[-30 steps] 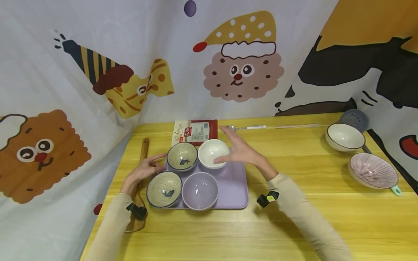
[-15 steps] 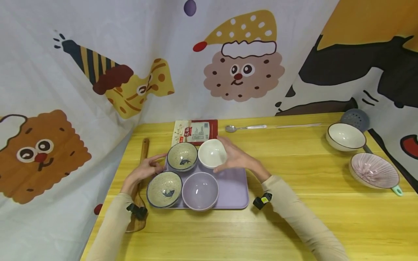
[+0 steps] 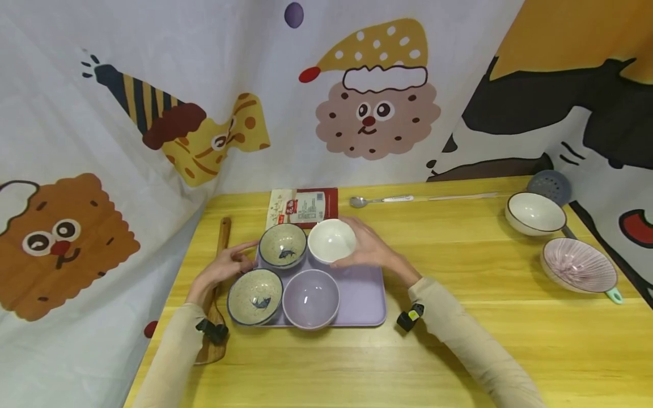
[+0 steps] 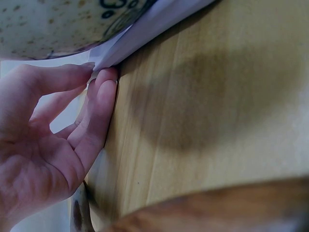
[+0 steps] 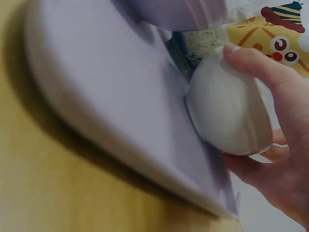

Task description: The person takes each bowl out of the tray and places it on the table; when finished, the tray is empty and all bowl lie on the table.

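Note:
A lilac tray [image 3: 364,297] bears several bowls. At its back right is a small white bowl [image 3: 330,241], which my right hand [image 3: 371,247] grips from the right side. In the right wrist view the thumb lies at one side of the white bowl [image 5: 227,106] and fingers at the other; the bowl stands on the tray. My left hand [image 3: 224,268] is at the tray's left edge. The left wrist view shows thumb and fingertips pinching the tray's corner [image 4: 140,36], just under a speckled bowl [image 4: 48,29]. Two speckled fish bowls [image 3: 282,241] and a lilac bowl [image 3: 311,297] share the tray.
A wooden spatula [image 3: 223,238] lies under the left forearm. Behind the tray are a red and cream packet [image 3: 306,205], a spoon [image 3: 380,200] and chopsticks [image 3: 461,197]. At right stand a dark-rimmed bowl [image 3: 535,214], a pink striped bowl [image 3: 579,265] and a grey skimmer [image 3: 550,187].
My right hand has come down from over the white bowl and closed on its right side. The bowl tilted briefly and sits level again. My left hand has stayed at the tray edge.

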Demonstrator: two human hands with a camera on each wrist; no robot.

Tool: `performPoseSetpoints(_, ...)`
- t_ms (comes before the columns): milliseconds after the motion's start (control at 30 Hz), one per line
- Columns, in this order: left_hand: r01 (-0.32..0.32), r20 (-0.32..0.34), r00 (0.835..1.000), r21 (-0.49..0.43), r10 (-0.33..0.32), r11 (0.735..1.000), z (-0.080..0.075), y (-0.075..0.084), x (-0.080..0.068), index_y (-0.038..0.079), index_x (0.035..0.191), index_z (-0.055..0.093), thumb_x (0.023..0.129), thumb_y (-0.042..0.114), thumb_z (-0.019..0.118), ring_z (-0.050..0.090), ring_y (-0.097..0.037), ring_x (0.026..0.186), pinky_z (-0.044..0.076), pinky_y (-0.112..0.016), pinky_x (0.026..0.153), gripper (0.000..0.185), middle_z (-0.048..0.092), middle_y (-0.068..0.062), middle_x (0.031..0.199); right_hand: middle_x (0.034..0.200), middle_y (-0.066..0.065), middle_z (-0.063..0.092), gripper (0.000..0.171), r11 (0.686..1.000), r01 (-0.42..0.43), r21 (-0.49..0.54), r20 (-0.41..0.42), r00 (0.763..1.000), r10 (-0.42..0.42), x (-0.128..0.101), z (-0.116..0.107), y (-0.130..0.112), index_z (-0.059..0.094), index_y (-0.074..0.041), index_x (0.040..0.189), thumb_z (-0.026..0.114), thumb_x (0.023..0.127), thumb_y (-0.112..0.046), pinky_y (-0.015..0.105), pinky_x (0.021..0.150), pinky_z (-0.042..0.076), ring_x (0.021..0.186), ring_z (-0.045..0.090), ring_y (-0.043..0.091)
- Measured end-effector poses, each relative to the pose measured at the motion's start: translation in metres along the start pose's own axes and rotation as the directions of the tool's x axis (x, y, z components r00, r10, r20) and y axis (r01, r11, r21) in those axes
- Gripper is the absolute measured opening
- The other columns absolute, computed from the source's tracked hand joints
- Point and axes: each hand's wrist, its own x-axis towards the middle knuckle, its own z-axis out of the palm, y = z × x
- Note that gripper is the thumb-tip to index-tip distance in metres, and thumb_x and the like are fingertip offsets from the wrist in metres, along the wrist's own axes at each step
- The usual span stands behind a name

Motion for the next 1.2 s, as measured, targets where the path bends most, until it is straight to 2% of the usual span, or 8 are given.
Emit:
performPoseSetpoints(300, 0.006, -0.004, 1.000, -0.004, -0.006, 1.000, 0.001, -0.001, -0.001, 0.007, 0.156, 0.039, 0.093, 0.010, 0.067, 0.063, -0.013, 0.079, 0.052, -0.027, 0.071, 0.069, 0.071, -0.006, 0.088, 0.144, 0.010, 0.054, 0.116, 1.000, 0.018, -0.002, -0.158, 0.987, -0.018, -0.013, -0.007, 0.005, 0.043, -0.014, 0.151, 0.099, 0.054, -0.041, 0.051, 0.096, 0.053, 0.123, 0.060, 0.030)
performPoseSetpoints(633, 0.012, -0.004, 1.000, -0.034, -0.012, 0.999, 0.002, 0.000, -0.001, 0.005, 0.155, 0.040, 0.093, 0.008, 0.067, 0.062, -0.011, 0.077, 0.051, -0.026, 0.068, 0.068, 0.071, -0.006, 0.087, 0.144, 0.016, 0.052, 0.111, 0.998, 0.049, -0.030, -0.318, 0.946, -0.056, -0.029, -0.035, 0.009, 0.043, -0.009, 0.151, 0.098, 0.058, -0.032, 0.058, 0.096, 0.051, 0.125, 0.058, 0.037)
performPoseSetpoints(833, 0.000, 0.004, 1.000, -0.024, 0.000, 1.000, 0.002, 0.007, -0.005, 0.003, 0.156, 0.037, 0.094, 0.008, 0.066, 0.061, -0.011, 0.078, 0.051, -0.026, 0.069, 0.068, 0.070, -0.009, 0.089, 0.145, 0.017, 0.051, 0.110, 0.995, -0.033, -0.098, -0.410, 0.912, -0.010, -0.039, -0.055, 0.012, 0.042, -0.011, 0.151, 0.097, 0.059, -0.038, 0.061, 0.094, 0.051, 0.125, 0.056, 0.039)
performPoseSetpoints(967, -0.011, 0.011, 1.000, -0.026, 0.011, 1.000, 0.001, 0.007, -0.005, 0.002, 0.156, 0.036, 0.094, 0.006, 0.065, 0.063, -0.012, 0.079, 0.053, -0.026, 0.070, 0.068, 0.071, -0.011, 0.090, 0.147, 0.018, 0.048, 0.111, 0.992, -0.075, -0.106, -0.454, 0.891, 0.019, -0.046, -0.069, 0.013, 0.040, -0.011, 0.152, 0.097, 0.060, -0.036, 0.061, 0.093, 0.052, 0.125, 0.054, 0.041)
performPoseSetpoints(1033, -0.017, 0.011, 1.000, -0.025, 0.018, 1.000, 0.000, 0.001, -0.002, 0.003, 0.156, 0.036, 0.094, 0.007, 0.065, 0.064, -0.012, 0.080, 0.053, -0.026, 0.070, 0.069, 0.071, -0.010, 0.090, 0.148, 0.018, 0.046, 0.111, 0.990, -0.099, -0.103, -0.474, 0.880, 0.039, -0.049, -0.076, 0.015, 0.039, -0.011, 0.153, 0.097, 0.061, -0.034, 0.063, 0.094, 0.051, 0.127, 0.053, 0.042)
performPoseSetpoints(1200, -0.019, 0.013, 1.000, -0.017, 0.020, 1.000, 0.000, 0.001, -0.002, 0.002, 0.156, 0.036, 0.094, 0.006, 0.065, 0.063, -0.012, 0.080, 0.053, -0.025, 0.070, 0.069, 0.071, -0.012, 0.091, 0.147, 0.021, 0.046, 0.111, 0.984, -0.149, -0.093, -0.538, 0.840, 0.076, -0.058, -0.093, 0.022, 0.038, -0.010, 0.154, 0.097, 0.061, -0.030, 0.064, 0.099, 0.048, 0.129, 0.051, 0.043)
